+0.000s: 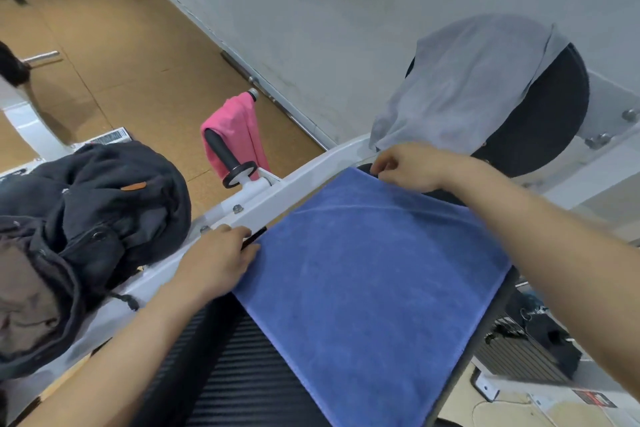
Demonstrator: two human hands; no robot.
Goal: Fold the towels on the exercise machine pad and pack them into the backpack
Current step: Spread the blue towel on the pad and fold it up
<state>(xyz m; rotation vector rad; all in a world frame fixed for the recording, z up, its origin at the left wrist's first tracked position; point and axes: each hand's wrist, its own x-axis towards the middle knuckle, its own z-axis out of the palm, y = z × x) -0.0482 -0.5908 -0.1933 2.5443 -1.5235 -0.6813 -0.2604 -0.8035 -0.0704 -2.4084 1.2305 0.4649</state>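
Cork-brown gym flooring and a pale wall lie behind a white-framed exercise machine. On its black ribbed pad (242, 374) lies the blue terry towel (374, 274), spread flat in a single layer with one soft diagonal crease near the far edge. The right hand (408, 166) is at the far corner, its grip pinching the cloth between curled fingers and thumb. The left hand (218, 263) rests at the near-left corner against the white steel frame (277, 194); from this angle I cannot tell whether its grip nips the edge or only presses on it.

Folding seems to be just starting, since no fold has been made in this towel. The next move likely calls for lifting the held edge and carrying it across to meet the opposite edge, corners matched.

Further out, a pale grey towel (467, 87) drapes over a round black cushion (547, 121), and a pink towel (239, 121) hangs on a black handle bar (221, 152); both are unfolded. To the left, the dark grey fabric backpack (104, 204) slumps on the frame, mouth gaping towards the camera. No towel shows in the visible part of its brownish lining.
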